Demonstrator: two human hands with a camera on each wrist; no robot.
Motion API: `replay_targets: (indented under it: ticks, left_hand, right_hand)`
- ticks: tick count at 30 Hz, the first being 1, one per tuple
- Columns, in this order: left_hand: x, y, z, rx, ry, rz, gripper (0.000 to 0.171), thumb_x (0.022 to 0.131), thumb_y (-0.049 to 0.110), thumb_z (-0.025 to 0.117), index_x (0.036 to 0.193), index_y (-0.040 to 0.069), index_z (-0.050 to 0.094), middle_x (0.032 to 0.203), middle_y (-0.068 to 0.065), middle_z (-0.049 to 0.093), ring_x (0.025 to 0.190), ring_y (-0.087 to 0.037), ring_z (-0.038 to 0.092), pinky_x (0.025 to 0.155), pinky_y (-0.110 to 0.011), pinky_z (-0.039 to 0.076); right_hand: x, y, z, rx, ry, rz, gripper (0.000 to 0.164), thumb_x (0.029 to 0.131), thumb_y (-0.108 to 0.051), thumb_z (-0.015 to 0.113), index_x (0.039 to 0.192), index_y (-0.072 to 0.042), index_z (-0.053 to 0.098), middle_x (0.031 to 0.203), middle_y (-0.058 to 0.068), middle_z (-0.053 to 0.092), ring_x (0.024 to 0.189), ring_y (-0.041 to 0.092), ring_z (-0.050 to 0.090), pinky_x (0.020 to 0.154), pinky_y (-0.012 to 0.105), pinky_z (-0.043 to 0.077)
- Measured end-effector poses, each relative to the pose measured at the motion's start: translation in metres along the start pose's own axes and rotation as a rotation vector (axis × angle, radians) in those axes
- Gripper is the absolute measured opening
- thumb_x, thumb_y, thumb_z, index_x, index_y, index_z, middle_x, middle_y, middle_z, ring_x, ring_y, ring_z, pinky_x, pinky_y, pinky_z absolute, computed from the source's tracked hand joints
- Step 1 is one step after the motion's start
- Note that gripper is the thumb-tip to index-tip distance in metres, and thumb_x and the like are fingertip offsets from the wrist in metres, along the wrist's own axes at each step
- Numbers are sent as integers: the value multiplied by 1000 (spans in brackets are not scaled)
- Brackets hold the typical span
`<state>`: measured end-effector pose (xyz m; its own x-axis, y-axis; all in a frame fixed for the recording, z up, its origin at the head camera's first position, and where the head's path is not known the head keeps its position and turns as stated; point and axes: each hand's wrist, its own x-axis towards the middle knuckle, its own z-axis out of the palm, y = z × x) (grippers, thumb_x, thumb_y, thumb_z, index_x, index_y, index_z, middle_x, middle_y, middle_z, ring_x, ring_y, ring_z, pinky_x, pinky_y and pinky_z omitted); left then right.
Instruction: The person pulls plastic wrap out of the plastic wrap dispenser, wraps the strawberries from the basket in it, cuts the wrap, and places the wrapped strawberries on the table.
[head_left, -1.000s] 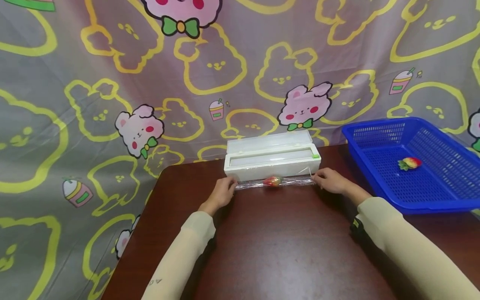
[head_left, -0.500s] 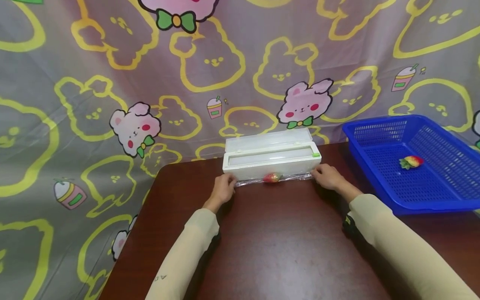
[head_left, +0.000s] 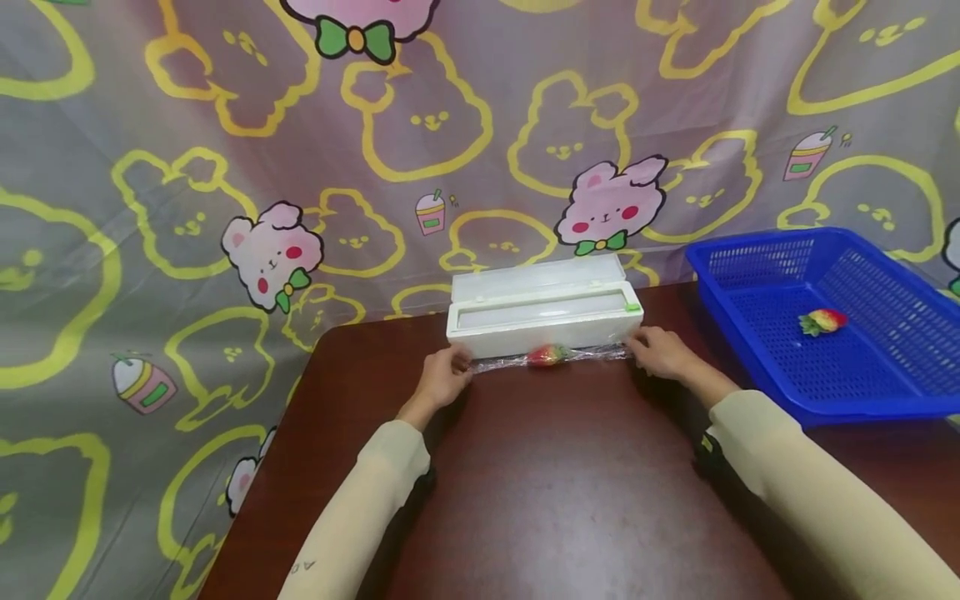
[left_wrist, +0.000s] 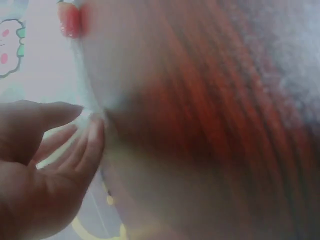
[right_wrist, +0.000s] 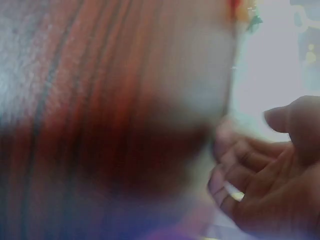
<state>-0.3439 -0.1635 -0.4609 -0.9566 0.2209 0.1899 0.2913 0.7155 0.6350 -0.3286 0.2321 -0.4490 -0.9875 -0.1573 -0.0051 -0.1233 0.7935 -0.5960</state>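
Observation:
A strawberry (head_left: 547, 356) lies in a narrow strip of plastic wrap (head_left: 592, 353) along the front of a white plastic wrap dispenser (head_left: 547, 333). At the strip's left end, my left hand (head_left: 444, 377) pinches the wrap between thumb and fingertips. My right hand (head_left: 660, 352) is at the other end; in the right wrist view its thumb (right_wrist: 277, 120) stands apart from the loosely bent fingers (right_wrist: 235, 170), which rest low by the film. Glare whitens the dispenser in both wrist views.
The dispenser's clear lid (head_left: 536, 280) is raised, with a green slider (head_left: 633, 307) at its right end. To the right, a blue basket (head_left: 780, 383) holds another strawberry (head_left: 822, 322). A patterned curtain (head_left: 450, 100) hangs behind the brown table (head_left: 540, 467).
The wrapped strawberry and both hands shifted slightly up toward the dispenser, then barely moved. A thin loose strand of film beside the right hand no longer shows.

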Motion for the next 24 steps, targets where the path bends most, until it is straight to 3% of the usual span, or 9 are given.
replay_targets:
  ticks: [4, 6, 9, 13, 17, 21, 24]
  left_hand:
    - [-4, 9, -5, 121, 44, 40, 26, 83, 1, 76, 108, -3, 69, 105, -20, 70, 88, -31, 68, 80, -44, 57]
    - [-3, 20, -7, 162, 76, 79, 29, 83, 2, 77, 110, -4, 69, 105, -20, 68, 88, -30, 66, 81, -44, 55]
    - [4, 48, -6, 186, 86, 178, 30, 83, 1, 77, 111, -4, 69, 106, -19, 68, 88, -30, 64, 82, -44, 55]
    - [20, 93, 8, 203, -5, 290, 28, 87, 4, 74, 114, -2, 68, 110, -16, 67, 86, -26, 62, 83, -42, 54]
    - [42, 133, 32, 232, -116, 338, 28, 94, 10, 69, 121, 1, 67, 118, -12, 66, 89, -22, 62, 90, -37, 52]
    - [64, 160, 56, 263, -182, 358, 28, 97, 14, 66, 123, 3, 67, 118, -10, 68, 97, -21, 64, 95, -33, 51]
    - [76, 173, 70, 268, -203, 359, 26, 99, 15, 65, 122, 5, 69, 117, -8, 69, 104, -20, 64, 95, -31, 50]
  right_hand:
    - [-19, -16, -23, -163, 59, 58, 32, 101, -24, 51, 113, 4, 61, 106, 26, 66, 96, 46, 63, 72, 60, 50]
    - [-21, -25, -36, -184, 110, 62, 28, 100, -23, 54, 110, 2, 62, 104, 25, 66, 93, 45, 63, 71, 60, 49]
    - [-14, -35, -55, -207, 160, 4, 28, 98, -23, 60, 114, 1, 62, 103, 22, 68, 92, 43, 64, 72, 60, 49]
    - [5, -35, -67, -252, 93, -99, 45, 97, -28, 68, 131, 0, 59, 95, 18, 69, 91, 38, 65, 75, 60, 50]
    - [23, -22, -64, -297, 16, -179, 72, 94, -42, 73, 147, 0, 49, 106, 21, 68, 104, 41, 64, 85, 64, 51]
    - [37, -10, -59, -342, 20, -211, 83, 91, -51, 73, 152, -3, 45, 130, 27, 62, 122, 46, 58, 94, 69, 47]
    - [43, -4, -57, -380, 24, -198, 79, 91, -53, 72, 151, -7, 48, 115, 22, 66, 108, 41, 63, 86, 64, 52]
